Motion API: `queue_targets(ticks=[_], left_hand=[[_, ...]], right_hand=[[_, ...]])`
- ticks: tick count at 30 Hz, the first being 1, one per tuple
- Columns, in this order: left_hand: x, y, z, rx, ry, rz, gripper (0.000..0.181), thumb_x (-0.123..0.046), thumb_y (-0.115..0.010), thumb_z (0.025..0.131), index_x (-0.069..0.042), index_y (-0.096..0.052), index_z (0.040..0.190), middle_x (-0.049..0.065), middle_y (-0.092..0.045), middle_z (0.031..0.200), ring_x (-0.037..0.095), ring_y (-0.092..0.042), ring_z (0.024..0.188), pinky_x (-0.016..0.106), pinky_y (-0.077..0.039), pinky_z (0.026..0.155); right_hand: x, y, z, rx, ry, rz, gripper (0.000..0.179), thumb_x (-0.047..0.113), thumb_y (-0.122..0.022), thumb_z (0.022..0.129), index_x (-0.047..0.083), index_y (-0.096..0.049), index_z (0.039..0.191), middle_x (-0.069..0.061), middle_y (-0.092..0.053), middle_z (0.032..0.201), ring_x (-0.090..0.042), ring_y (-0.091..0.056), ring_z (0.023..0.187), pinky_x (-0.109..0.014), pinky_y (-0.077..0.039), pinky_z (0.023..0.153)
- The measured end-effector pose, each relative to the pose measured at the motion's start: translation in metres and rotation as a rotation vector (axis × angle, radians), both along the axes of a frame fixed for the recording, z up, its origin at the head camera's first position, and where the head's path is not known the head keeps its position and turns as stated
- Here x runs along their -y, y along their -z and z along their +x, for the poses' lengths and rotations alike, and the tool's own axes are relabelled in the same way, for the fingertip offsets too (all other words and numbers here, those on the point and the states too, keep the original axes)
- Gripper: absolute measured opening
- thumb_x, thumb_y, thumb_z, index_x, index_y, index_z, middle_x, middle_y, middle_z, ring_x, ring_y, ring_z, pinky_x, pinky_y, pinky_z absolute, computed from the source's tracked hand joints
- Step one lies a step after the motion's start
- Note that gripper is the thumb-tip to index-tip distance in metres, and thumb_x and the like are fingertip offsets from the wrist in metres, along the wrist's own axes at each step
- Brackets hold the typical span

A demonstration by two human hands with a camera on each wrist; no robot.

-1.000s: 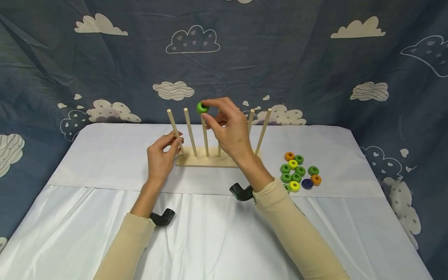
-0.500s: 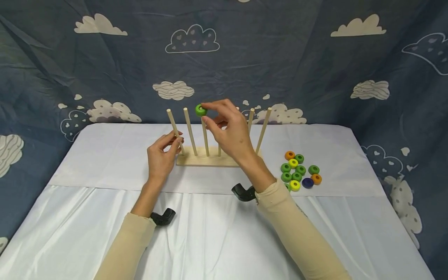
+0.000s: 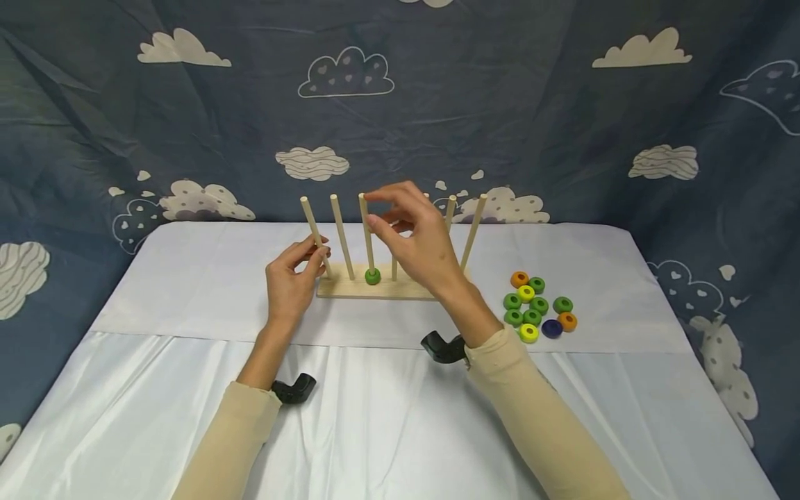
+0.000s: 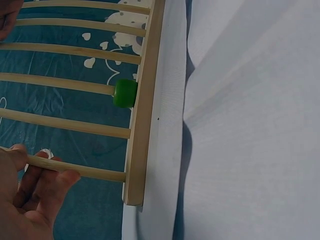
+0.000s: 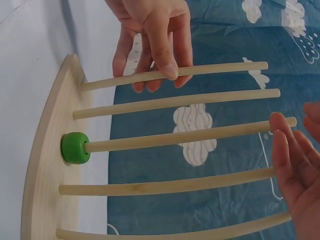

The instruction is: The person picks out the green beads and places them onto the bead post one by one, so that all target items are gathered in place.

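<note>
A wooden rack [image 3: 406,291] with a row of upright pegs stands on the table. My left hand [image 3: 290,283] pinches the leftmost peg [image 5: 220,68] between thumb and fingers, as the right wrist view also shows. On the third peg [image 5: 185,136] from the left, a green bead [image 3: 372,278] sits at the bottom, against the base. Beside that peg's top is my right hand [image 3: 426,246], thumb and fingers apart with no bead between them. It hides part of the pegs behind it in the head view. The other visible pegs carry no beads.
Right of the rack lies a loose group of beads: several green [image 3: 539,305], two yellow [image 3: 528,333], two orange [image 3: 567,321] and a dark blue one [image 3: 552,328]. A white cloth [image 3: 375,417] covers the table. Behind hangs a dark cloud-patterned curtain [image 3: 500,125].
The green bead has left my right fingers and dropped down the third peg to the base. My right hand stays near the peg's top, slightly to the right. My left hand keeps its place.
</note>
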State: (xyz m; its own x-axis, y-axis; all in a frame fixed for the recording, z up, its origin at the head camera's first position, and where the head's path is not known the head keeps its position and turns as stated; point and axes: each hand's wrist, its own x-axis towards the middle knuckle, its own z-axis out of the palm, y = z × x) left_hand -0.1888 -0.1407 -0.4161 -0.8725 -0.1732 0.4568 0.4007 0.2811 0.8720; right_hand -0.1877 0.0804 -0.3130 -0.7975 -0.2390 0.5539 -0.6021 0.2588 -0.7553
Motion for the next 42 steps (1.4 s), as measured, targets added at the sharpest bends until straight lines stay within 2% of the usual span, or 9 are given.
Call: queue_targets(ticks=[6,10,16,20,25,29,34,38,42], left_hand=[[-0.001,-0.001,0.0,0.001,-0.001,0.001,0.023,-0.009,-0.074,0.096,-0.004,-0.078,0.118,0.021,-0.076,0.1,0.001,-0.071,0.089,0.032,-0.069,0.077],[-0.001,-0.002,0.0,-0.003,-0.007,-0.006,0.023,-0.009,-0.075,0.095,-0.005,-0.079,0.117,0.021,-0.076,0.1,0.005,-0.071,0.09,0.034,-0.069,0.077],[0.0,-0.002,-0.001,-0.011,-0.012,-0.005,0.024,-0.009,-0.076,0.094,-0.004,-0.079,0.117,0.019,-0.076,0.1,0.0,-0.07,0.089,0.033,-0.069,0.077],[-0.001,-0.002,-0.002,-0.012,-0.009,0.005,0.024,-0.009,-0.076,0.094,-0.005,-0.079,0.118,0.02,-0.076,0.1,0.004,-0.071,0.09,0.037,-0.069,0.078],[-0.002,-0.002,-0.003,-0.012,-0.009,0.007,0.025,-0.009,-0.075,0.095,-0.006,-0.079,0.119,0.019,-0.075,0.1,0.011,-0.072,0.092,0.036,-0.069,0.078],[-0.003,-0.003,-0.004,-0.009,-0.008,0.011,0.024,-0.008,-0.075,0.095,-0.005,-0.078,0.119,0.018,-0.075,0.1,0.01,-0.072,0.092,0.036,-0.069,0.078],[-0.003,-0.005,-0.005,-0.013,-0.008,-0.008,0.023,-0.008,-0.074,0.097,-0.004,-0.078,0.118,0.017,-0.075,0.099,0.006,-0.071,0.092,0.037,-0.069,0.078],[-0.003,-0.004,-0.004,-0.002,-0.002,-0.011,0.022,-0.007,-0.073,0.097,-0.004,-0.078,0.118,0.017,-0.075,0.099,0.005,-0.071,0.092,0.037,-0.069,0.079],[-0.003,-0.002,0.001,0.011,-0.003,-0.005,0.022,-0.007,-0.074,0.096,-0.006,-0.079,0.117,0.016,-0.075,0.099,0.006,-0.071,0.091,0.038,-0.069,0.078]], right_hand=[[-0.007,-0.002,0.002,0.007,-0.055,-0.061,0.024,0.01,-0.072,0.098,0.006,-0.072,0.122,-0.008,-0.063,0.115,-0.017,-0.072,0.087,-0.025,-0.063,0.079],[-0.011,-0.002,0.004,0.023,-0.063,-0.078,0.023,0.009,-0.072,0.098,0.006,-0.072,0.121,-0.01,-0.062,0.112,-0.015,-0.072,0.085,-0.025,-0.062,0.08],[-0.02,0.001,0.007,0.028,-0.073,-0.103,0.023,0.006,-0.072,0.097,0.004,-0.072,0.12,-0.013,-0.064,0.111,-0.014,-0.072,0.085,-0.026,-0.063,0.081],[-0.026,0.003,0.008,0.022,-0.078,-0.108,0.023,0.003,-0.072,0.097,0.003,-0.072,0.12,-0.016,-0.063,0.108,-0.012,-0.072,0.084,-0.025,-0.063,0.081],[-0.035,0.002,0.01,0.022,-0.057,-0.087,0.023,0.003,-0.072,0.097,0.003,-0.072,0.12,-0.012,-0.065,0.109,-0.011,-0.071,0.084,-0.023,-0.064,0.083],[-0.043,0.001,0.013,0.035,-0.048,-0.066,0.024,0.003,-0.073,0.096,0.003,-0.072,0.119,-0.007,-0.066,0.109,-0.011,-0.071,0.082,-0.022,-0.063,0.081],[-0.055,0.0,0.015,0.03,-0.037,-0.056,0.024,0.001,-0.073,0.095,0.002,-0.072,0.119,-0.012,-0.067,0.11,-0.01,-0.071,0.083,-0.02,-0.063,0.081],[-0.066,0.007,0.018,0.044,0.014,-0.041,0.023,0.001,-0.072,0.096,0.002,-0.072,0.12,-0.017,-0.066,0.112,-0.007,-0.07,0.082,-0.016,-0.061,0.079],[-0.078,0.018,0.022,0.081,0.05,-0.027,0.023,0.003,-0.071,0.097,0.004,-0.072,0.12,-0.013,-0.067,0.111,-0.006,-0.07,0.082,-0.015,-0.06,0.079]])
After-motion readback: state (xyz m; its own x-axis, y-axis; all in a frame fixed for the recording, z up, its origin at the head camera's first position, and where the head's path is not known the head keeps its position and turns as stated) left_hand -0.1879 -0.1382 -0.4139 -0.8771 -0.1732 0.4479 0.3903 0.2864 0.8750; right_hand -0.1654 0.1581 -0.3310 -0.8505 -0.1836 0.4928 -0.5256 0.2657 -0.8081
